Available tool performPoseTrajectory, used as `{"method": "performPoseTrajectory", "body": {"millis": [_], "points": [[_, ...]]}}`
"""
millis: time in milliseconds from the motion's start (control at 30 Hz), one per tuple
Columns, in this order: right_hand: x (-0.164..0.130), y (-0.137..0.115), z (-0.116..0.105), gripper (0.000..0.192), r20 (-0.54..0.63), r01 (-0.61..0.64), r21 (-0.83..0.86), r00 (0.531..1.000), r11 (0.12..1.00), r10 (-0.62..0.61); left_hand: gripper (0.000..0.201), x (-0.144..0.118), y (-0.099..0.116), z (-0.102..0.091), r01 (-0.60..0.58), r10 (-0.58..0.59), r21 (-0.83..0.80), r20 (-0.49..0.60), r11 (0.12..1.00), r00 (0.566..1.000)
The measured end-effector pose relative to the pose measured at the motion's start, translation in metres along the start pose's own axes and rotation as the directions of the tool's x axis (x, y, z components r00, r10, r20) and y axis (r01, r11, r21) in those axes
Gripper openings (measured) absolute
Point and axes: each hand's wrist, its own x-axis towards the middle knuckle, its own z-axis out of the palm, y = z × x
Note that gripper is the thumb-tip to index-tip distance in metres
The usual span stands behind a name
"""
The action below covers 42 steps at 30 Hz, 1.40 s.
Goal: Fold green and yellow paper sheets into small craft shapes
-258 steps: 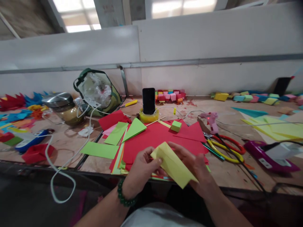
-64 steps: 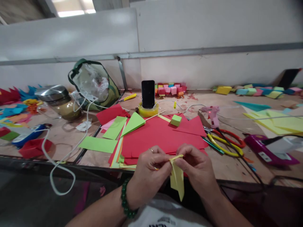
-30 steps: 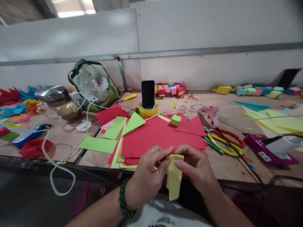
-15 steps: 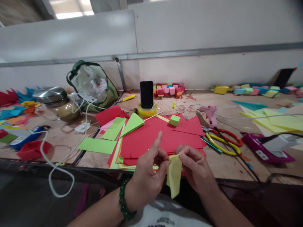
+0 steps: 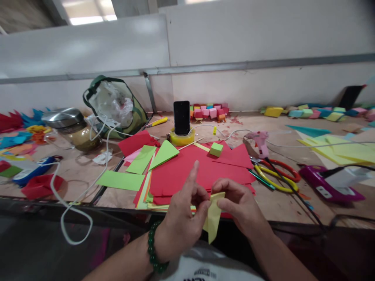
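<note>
Between my hands hangs a folded piece of yellow paper (image 5: 215,218), just in front of the table edge. My left hand (image 5: 186,216) pinches its left side between thumb and bent fingers, while the index finger points up and away. With thumb and fingertips, my right hand (image 5: 238,205) grips the paper's upper right part. Beyond them lie red paper sheets (image 5: 181,171) in a stack. A small green paper cube (image 5: 216,149) rests on the stack, near a folded green paper (image 5: 164,154).
To the right are scissors (image 5: 288,183), a pink glue gun (image 5: 259,141) and a purple power strip (image 5: 331,185). A phone (image 5: 182,118) stands upright at the back. Leftward are a glass jar (image 5: 68,128), a cloth bag (image 5: 133,113) and a white cable (image 5: 62,218) hanging over the edge.
My right hand has shifted its hold on the yellow paper, its thumb now lower on the front face. The paper has turned and tilted slightly. My left hand stays nearly still.
</note>
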Motion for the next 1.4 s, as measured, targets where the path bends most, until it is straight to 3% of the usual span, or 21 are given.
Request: {"method": "performPoseTrajectory", "body": {"millis": [433, 567, 700, 867, 1033, 1167, 1400], "points": [[-0.001, -0.007, -0.004, 0.019, -0.036, 0.037, -0.150, 0.998, 0.988, -0.043, 0.070, -0.005, -0.008, 0.000, -0.128, 0.134, 0.083, -0.078, 0.988, 0.988], [-0.002, -0.005, -0.008, 0.023, 0.036, 0.052, -0.268, 0.998, 0.962, -0.043, 0.062, -0.005, -0.008, -0.001, -0.074, 0.075, 0.026, -0.056, 0.997, 0.996], [0.000, -0.006, -0.015, 0.028, 0.141, 0.132, -0.333, 0.986, 0.934, -0.089, 0.045, -0.003, 0.001, -0.009, 0.079, -0.063, -0.142, 0.116, 0.987, 0.991], [0.003, -0.014, -0.019, 0.029, 0.244, 0.145, -0.405, 0.969, 0.903, -0.046, 0.029, 0.004, 0.013, -0.017, 0.147, -0.149, 0.025, 0.173, 0.989, 0.974], [0.006, -0.028, -0.012, 0.027, 0.266, 0.055, -0.428, 0.962, 0.902, 0.068, 0.029, 0.008, 0.022, -0.021, 0.126, -0.135, 0.058, 0.171, 0.990, 0.976], [0.008, -0.035, -0.006, 0.028, 0.257, -0.058, -0.308, 0.956, 0.949, 0.141, 0.034, 0.008, 0.025, -0.025, 0.208, -0.186, -0.084, 0.211, 0.975, 0.960], [0.011, -0.028, -0.008, 0.029, 0.380, -0.197, -0.115, 0.897, 0.974, 0.227, 0.030, 0.006, 0.026, -0.033, 0.296, -0.162, -0.355, 0.362, 0.887, 0.918]]}}
